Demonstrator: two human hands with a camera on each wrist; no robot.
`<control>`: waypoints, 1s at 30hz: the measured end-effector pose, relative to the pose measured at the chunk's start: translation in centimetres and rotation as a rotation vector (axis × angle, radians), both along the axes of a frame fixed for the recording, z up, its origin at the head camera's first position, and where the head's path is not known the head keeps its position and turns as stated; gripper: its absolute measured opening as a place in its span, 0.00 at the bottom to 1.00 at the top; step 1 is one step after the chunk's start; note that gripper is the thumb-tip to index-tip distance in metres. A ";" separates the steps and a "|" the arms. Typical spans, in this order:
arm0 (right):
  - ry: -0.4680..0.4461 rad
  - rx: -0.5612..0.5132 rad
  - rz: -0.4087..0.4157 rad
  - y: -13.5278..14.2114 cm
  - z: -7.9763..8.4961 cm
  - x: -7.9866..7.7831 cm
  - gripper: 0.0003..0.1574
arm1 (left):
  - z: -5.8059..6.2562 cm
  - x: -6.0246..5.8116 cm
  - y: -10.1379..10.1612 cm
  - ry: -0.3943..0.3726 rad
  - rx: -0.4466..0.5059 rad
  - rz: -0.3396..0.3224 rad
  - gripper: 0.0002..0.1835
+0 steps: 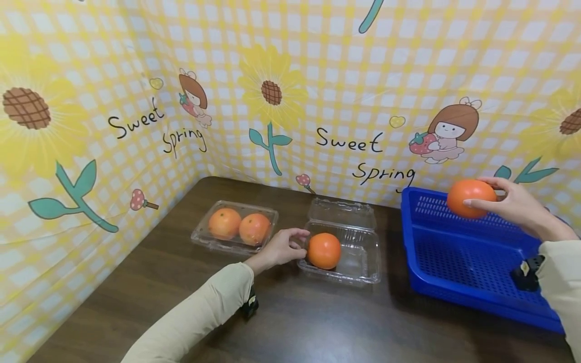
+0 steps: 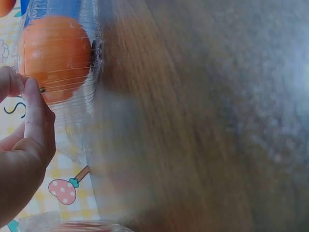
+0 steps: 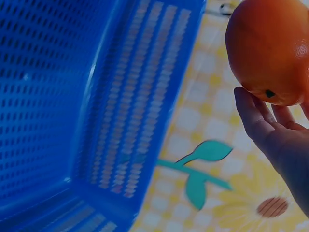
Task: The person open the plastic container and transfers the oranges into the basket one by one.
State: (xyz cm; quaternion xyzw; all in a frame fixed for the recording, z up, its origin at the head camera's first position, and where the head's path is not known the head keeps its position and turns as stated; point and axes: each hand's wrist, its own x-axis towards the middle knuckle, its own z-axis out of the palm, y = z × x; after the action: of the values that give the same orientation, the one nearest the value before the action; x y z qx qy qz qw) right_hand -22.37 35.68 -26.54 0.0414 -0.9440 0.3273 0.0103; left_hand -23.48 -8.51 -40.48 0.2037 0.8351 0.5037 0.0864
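My right hand [image 1: 513, 204] grips an orange [image 1: 472, 198] above the far part of the blue basket [image 1: 410, 252]. In the right wrist view this orange [image 3: 268, 50] shows a small dark stem spot, with fingers [image 3: 251, 113] against its underside. My left hand [image 1: 281, 247] pinches the left rim of an open clear plastic box [image 1: 358, 277] between thumb and fingers. Inside that box, at its left end, sits another orange [image 1: 324, 250]. The left wrist view shows this orange [image 2: 55, 58] through the ribbed clear wall, close to the fingertips [image 2: 32, 87]. The box's lid [image 1: 340, 213] is folded back.
Left of the open box, a closed clear box [image 1: 204, 237] holds two oranges [image 1: 224, 223]. The dark wooden table [image 1: 295, 322] meets a yellow checked cloth [image 1: 272, 30] hung behind and at the left. The basket stands at the table's right side.
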 end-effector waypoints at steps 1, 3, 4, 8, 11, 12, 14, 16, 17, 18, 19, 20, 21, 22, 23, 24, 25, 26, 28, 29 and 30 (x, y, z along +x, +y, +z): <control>-0.009 -0.001 -0.012 0.4 -0.4 -0.2 0.49 | 0.0 0.0 0.0 0.001 0.002 0.000 0.25; -0.012 -0.001 -0.036 1.4 -1.2 -0.7 0.50 | -0.1 0.0 0.0 0.003 0.005 -0.001 0.25; -0.011 -0.009 -0.042 1.8 -1.5 -0.8 0.51 | -0.1 0.0 0.0 0.005 0.007 -0.002 0.25; -0.006 -0.053 -0.051 3.4 -2.9 -1.5 0.48 | -0.1 0.0 0.0 0.007 0.016 -0.007 0.25; -0.011 -0.048 -0.049 3.7 -3.4 -1.5 0.46 | -0.1 0.0 0.0 0.003 0.022 -0.010 0.25; -0.015 -0.044 -0.042 3.6 -3.4 -1.4 0.45 | -0.1 0.0 0.0 0.000 0.021 -0.008 0.25; -0.052 -0.033 -0.021 3.1 -3.3 -1.1 0.47 | -0.1 0.0 0.0 -0.005 0.027 -0.010 0.25; -0.087 -0.027 -0.001 2.6 -3.2 -1.0 0.45 | -0.1 0.0 0.0 -0.008 0.032 -0.013 0.25; -0.107 -0.031 0.015 2.5 -3.2 -0.9 0.45 | -0.2 0.0 0.0 -0.008 0.035 -0.014 0.25; -0.122 -0.028 0.023 2.3 -3.3 -0.8 0.46 | -0.2 0.0 0.0 -0.009 0.036 -0.014 0.25; -0.139 -0.027 0.035 2.2 -3.4 -0.8 0.46 | -0.2 0.0 0.0 -0.010 0.041 -0.018 0.25; -0.152 -0.023 0.045 2.1 -3.6 -0.8 0.46 | 0.2 0.3 0.0 -0.013 0.042 -0.021 0.25; -0.163 -0.023 0.054 2.0 -3.8 -0.8 0.46 | 0.6 0.5 0.1 -0.016 0.041 -0.023 0.25; -0.174 -0.022 0.066 1.9 -3.9 -0.8 0.46 | 0.6 0.5 0.1 -0.013 0.040 -0.024 0.25; -0.184 -0.021 0.079 1.9 -4.1 -0.8 0.46 | 0.6 0.5 0.1 -0.011 0.039 -0.024 0.25; -0.192 -0.020 0.090 1.9 -4.3 -0.8 0.46 | 0.6 0.5 0.1 -0.011 0.035 -0.023 0.25; -0.197 -0.018 0.101 1.9 -4.5 -0.8 0.45 | 0.7 0.5 0.1 -0.014 0.033 -0.022 0.25; -0.200 -0.019 0.112 1.8 -4.6 -0.7 0.45 | 0.7 0.6 0.1 -0.014 0.030 -0.019 0.25; -0.207 -0.029 0.134 1.6 -4.6 -0.7 0.44 | -0.1 0.0 0.0 -0.009 0.029 -0.012 0.25; -0.209 -0.033 0.140 1.6 -4.6 -0.8 0.44 | -0.1 0.0 0.0 -0.010 0.031 -0.010 0.25; -0.212 -0.039 0.143 1.4 -4.6 -0.8 0.44 | -0.1 0.0 0.0 -0.013 0.032 -0.008 0.25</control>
State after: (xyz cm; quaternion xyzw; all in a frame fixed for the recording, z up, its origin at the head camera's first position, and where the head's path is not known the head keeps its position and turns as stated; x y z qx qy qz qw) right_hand -23.16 37.12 -31.18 0.0736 -0.9279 0.3479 -0.1120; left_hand -23.44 -8.52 -40.60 0.2053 0.8255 0.5178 0.0905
